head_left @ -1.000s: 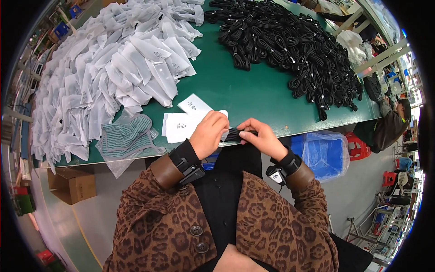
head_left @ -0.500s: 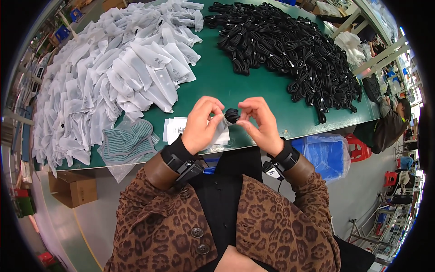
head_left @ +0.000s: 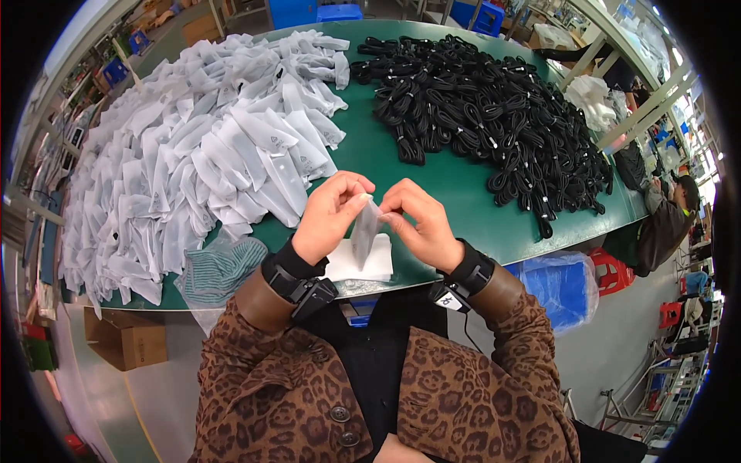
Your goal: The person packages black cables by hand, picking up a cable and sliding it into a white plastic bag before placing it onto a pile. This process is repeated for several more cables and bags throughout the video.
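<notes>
A narrow frosted plastic bag (head_left: 365, 235) hangs upright between my hands over the near table edge, greyish and dark inside. My left hand (head_left: 328, 218) pinches its top edge between thumb and fingers. My right hand (head_left: 421, 226) is closed at the bag's upper right side, fingertips pressed against it. Below the bag lies a small stack of flat white sheets or bags (head_left: 340, 266); which of the two I cannot tell. To the left a large heap of filled frosted bags (head_left: 208, 147) covers the table. Bundled black cables (head_left: 478, 116) form another heap at the far right.
The green table (head_left: 455, 181) shows between the heaps. A striped teal cloth (head_left: 224, 270) in clear plastic lies at its near left edge. Below stand a cardboard box (head_left: 127, 336), a plastic-lined blue bin (head_left: 552, 289) and a red stool (head_left: 610, 270). Another person (head_left: 668, 220) is at the far right.
The black cable bundle has gone from between my fingertips into the frosted bag. My right hand has moved left and closed on the bag. The view has tilted up slightly.
</notes>
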Demonstrator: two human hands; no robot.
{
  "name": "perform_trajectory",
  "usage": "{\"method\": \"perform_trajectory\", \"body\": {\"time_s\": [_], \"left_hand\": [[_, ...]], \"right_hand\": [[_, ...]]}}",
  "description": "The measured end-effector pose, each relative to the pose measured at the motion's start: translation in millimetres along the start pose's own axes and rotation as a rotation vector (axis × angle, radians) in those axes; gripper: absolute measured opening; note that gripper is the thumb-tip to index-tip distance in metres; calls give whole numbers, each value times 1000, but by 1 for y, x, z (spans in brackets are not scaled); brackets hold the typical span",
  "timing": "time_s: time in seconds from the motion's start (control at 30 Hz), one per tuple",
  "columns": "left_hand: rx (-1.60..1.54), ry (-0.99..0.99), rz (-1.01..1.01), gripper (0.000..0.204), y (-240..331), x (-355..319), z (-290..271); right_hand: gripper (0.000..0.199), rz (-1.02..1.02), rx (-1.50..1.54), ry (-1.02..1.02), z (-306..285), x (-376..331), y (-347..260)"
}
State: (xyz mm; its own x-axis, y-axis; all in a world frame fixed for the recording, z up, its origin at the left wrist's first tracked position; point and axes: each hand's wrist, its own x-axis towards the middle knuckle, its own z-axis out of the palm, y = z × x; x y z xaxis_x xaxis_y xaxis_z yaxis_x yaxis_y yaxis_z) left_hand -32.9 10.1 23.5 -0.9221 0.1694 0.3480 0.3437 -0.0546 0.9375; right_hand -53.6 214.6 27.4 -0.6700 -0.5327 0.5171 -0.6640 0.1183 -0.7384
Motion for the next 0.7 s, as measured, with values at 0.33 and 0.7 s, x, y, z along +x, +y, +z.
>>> {"method": "perform_trajectory", "body": {"time_s": [0.33, 0.7], "left_hand": [[914, 599, 249, 42, 18, 34, -137], [1658, -283, -93, 80, -46, 21, -111]], "right_hand": [[25, 160, -309, 16, -48, 41, 69], [69, 124, -1173, 7, -64, 151, 177]]}}
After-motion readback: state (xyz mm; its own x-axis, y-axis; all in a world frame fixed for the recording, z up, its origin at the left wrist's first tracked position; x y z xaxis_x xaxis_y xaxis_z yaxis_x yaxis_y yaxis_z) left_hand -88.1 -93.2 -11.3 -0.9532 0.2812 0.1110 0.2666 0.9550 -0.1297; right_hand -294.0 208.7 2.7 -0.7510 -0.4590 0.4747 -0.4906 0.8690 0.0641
